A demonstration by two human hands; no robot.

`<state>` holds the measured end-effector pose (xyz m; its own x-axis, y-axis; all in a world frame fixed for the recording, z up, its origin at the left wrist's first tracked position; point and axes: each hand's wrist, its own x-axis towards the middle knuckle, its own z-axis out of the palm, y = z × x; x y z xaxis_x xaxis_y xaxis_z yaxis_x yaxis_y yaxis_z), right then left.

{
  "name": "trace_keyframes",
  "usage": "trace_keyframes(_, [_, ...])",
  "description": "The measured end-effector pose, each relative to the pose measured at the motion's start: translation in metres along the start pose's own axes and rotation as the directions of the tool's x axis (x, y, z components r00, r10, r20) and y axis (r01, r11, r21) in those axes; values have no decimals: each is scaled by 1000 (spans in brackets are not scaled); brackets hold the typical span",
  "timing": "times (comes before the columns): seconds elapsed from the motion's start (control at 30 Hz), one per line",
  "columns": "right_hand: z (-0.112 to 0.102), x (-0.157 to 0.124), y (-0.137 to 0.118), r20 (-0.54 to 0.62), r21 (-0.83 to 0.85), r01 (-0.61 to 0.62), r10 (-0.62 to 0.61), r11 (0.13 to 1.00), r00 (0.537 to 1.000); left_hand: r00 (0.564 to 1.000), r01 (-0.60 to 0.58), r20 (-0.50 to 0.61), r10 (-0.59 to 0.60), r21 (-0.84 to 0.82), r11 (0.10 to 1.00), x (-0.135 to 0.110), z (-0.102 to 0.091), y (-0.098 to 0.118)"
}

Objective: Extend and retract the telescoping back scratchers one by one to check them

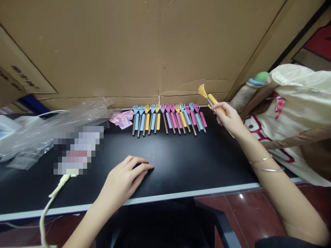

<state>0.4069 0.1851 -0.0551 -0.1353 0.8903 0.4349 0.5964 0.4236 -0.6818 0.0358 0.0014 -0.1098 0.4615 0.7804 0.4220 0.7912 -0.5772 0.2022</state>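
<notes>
My right hand (229,119) grips a yellow back scratcher (208,97) by its handle, claw end raised toward the cardboard wall, just right of a row of several back scratchers (168,119). Those lie side by side at the far edge of the black table (181,162), with blue, yellow, purple and pink handles and claw heads pointing away from me. My left hand (126,177) rests flat on the table near its front edge, holding nothing, fingers slightly apart.
Pink paper slips (121,120) lie left of the row. Crumpled clear plastic (51,127) covers the table's left part, with a cream cable (55,193) trailing off the front edge. A cream cloth bag (294,113) stands at the right. Cardboard (155,48) walls the back.
</notes>
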Motion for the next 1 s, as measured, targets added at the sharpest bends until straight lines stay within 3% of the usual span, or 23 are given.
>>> trace_keyframes(0.17, [30, -14, -48, 144, -44, 248, -239, 968, 960, 999, -9, 42, 7, 29, 1000, 11, -11, 3])
trace_keyframes(0.27, [49, -29, -71, 285, -64, 395, -363, 916, 887, 999, -36, 11, 35, 62, 997, 28, -24, 9])
trace_keyframes(0.37, [65, -42, -86, 416, -86, 459, -387, 884, 823, 996, -73, -40, 78, 109, 991, 49, -34, 13])
trace_keyframes(0.47, [77, -49, -94, 480, -72, 472, -385, 878, 789, 996, -72, -47, 80, 151, 986, 67, -33, 10])
trace_keyframes(0.57, [83, -51, -95, 480, -2, 479, -419, 878, 771, 998, -62, 36, 57, 156, 986, 76, -26, 5])
trace_keyframes(0.83, [88, -62, -94, 475, 160, 458, -475, 874, 741, 987, -8, 158, -20, 174, 985, 74, -17, 6])
trace_keyframes(0.9, [83, -62, -97, 475, 204, 420, -464, 884, 748, 983, 3, 182, -34, 168, 986, 73, -19, 7])
trace_keyframes(1.0, [73, -57, -96, 464, 317, 267, -395, 910, 793, 972, 67, 212, -101, 164, 984, 72, -23, 6])
